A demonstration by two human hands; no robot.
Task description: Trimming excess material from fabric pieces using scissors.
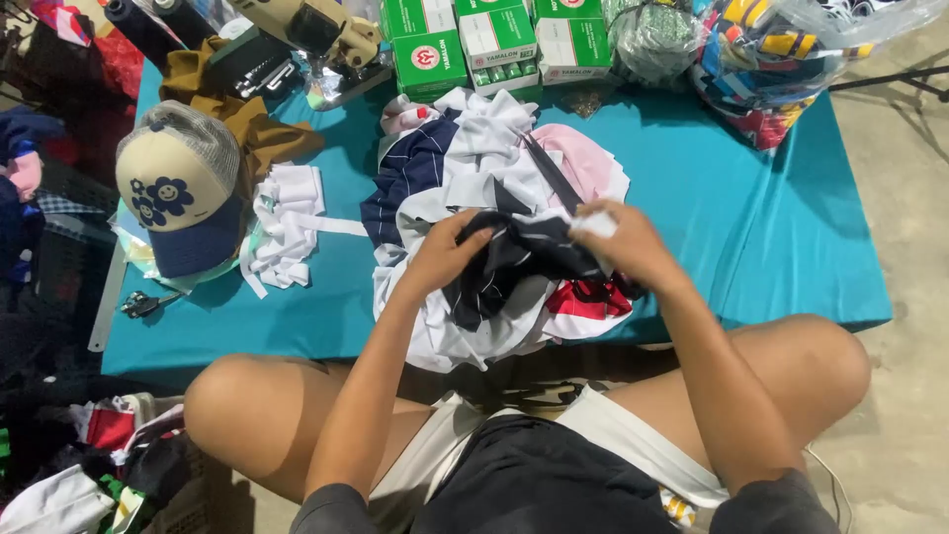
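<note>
Both hands, left hand [447, 252] and right hand [621, 242], pinch a dark pinstriped cloth [514, 262] above the fabric pile [474, 178]; bare teal table [781, 227] lies rightward.

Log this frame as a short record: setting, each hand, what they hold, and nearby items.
setting: low table under a teal cloth cover, person seated cross-legged before it
left hand: gripping a dark navy pinstriped fabric piece
right hand: pinching the same fabric, a small white scrap at the fingertips
under the hands: heap of white, navy, pink and red cloth pieces
left of heap: pile of white fabric strips; beige and navy mesh cap with flower faces
far edge: green and white cardboard boxes
</note>
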